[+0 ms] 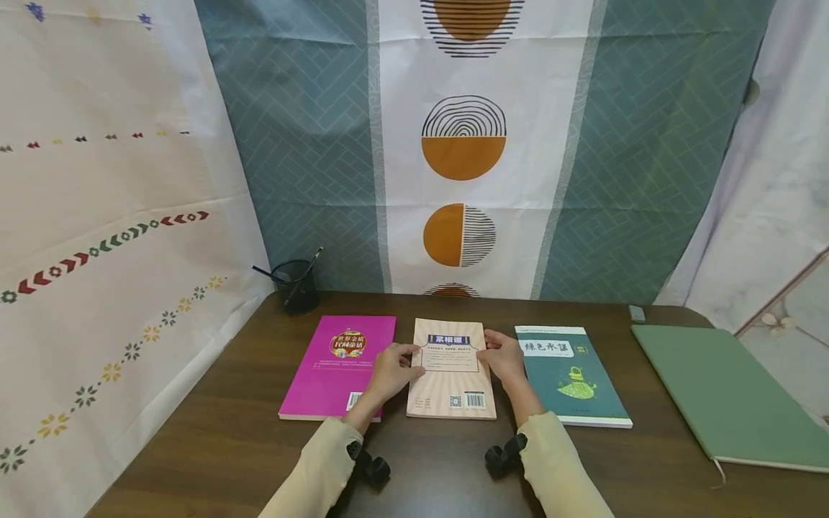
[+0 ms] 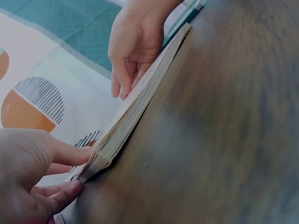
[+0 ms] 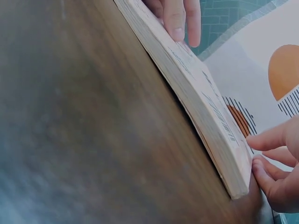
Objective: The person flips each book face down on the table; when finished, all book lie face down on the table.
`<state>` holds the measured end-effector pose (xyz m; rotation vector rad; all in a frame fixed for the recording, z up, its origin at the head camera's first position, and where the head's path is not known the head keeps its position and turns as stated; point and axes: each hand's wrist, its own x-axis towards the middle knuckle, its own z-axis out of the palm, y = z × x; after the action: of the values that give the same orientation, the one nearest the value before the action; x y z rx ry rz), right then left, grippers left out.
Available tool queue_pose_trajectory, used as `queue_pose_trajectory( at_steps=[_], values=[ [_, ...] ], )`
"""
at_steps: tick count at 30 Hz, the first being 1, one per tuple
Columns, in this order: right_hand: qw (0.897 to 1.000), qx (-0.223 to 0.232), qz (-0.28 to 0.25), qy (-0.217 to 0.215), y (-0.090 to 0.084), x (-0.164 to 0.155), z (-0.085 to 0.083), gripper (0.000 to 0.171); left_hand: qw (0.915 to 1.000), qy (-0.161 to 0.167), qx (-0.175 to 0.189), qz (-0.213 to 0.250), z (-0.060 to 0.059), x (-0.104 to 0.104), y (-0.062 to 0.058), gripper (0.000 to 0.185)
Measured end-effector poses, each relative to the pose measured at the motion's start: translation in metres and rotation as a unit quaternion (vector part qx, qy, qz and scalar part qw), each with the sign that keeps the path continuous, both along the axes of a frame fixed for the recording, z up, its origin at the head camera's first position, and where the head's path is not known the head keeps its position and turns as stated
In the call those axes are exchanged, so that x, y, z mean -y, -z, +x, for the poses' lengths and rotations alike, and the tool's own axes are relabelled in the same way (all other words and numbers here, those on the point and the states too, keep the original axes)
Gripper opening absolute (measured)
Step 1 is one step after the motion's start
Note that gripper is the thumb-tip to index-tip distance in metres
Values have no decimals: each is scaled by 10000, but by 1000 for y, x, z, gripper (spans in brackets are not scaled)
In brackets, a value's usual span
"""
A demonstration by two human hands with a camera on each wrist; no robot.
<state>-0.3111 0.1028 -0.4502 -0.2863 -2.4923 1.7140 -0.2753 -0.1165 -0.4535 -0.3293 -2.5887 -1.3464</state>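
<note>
Two cream sleeves [image 1: 311,471], each with a black wrist camera [image 1: 505,457], reach in over the brown table [image 1: 214,460]. Well out to the right of the right hand [image 1: 507,357] lies a green notebook [image 1: 732,388]. A magenta book [image 1: 324,370] lies left of the left hand [image 1: 391,372], whose wrist crosses its near right corner; a teal book [image 1: 573,375] lies just right of the right hand. Between the hands is the smaller pale book [image 1: 451,381], its left edge pinched by the left thumb and fingers, its right edge by the right hand's, each nearly closed.

The pages look splayed at the left hand, so an uneven pinch could crease them or let the book twist. The low wrists might nudge either neighbouring book. A pen cup [image 1: 298,291] stands beyond the left hand.
</note>
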Motion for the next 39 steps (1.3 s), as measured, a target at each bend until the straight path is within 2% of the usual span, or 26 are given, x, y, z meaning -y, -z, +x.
queue_pose_trajectory(
  at_steps=[8,10,14,16,18,21,25,29,34,39],
  values=[
    [9985,207,-321,-401,-10,-8,-1,51,9998,6,124,169,4,-3,-9,46],
    [9979,220,-381,-484,-16,-11,0,51,9998,-69,-45,162,5,-6,-13,47],
    [9972,277,-458,-514,-29,-25,4,52,9984,-236,-507,38,15,-20,-29,45],
    [9970,296,-476,-537,-35,-36,6,53,9973,-150,-718,-28,21,-30,-38,45],
    [9965,297,-497,-597,-39,-47,9,54,9973,116,-727,35,25,-39,-43,45],
    [9959,315,-481,-700,-41,-65,12,56,9976,454,-406,334,26,-55,-42,50],
    [9958,372,-339,-762,-39,-89,14,57,9947,662,201,758,25,-80,-35,55],
    [9961,381,-191,-774,-40,-112,17,60,9916,831,525,836,25,-109,-32,61],
    [9976,339,72,-592,-40,-137,19,63,9844,870,1038,1127,27,-146,-26,66],
    [9976,516,279,-377,-31,-159,16,64,9790,668,1411,1315,27,-176,-19,74]
  ],
)
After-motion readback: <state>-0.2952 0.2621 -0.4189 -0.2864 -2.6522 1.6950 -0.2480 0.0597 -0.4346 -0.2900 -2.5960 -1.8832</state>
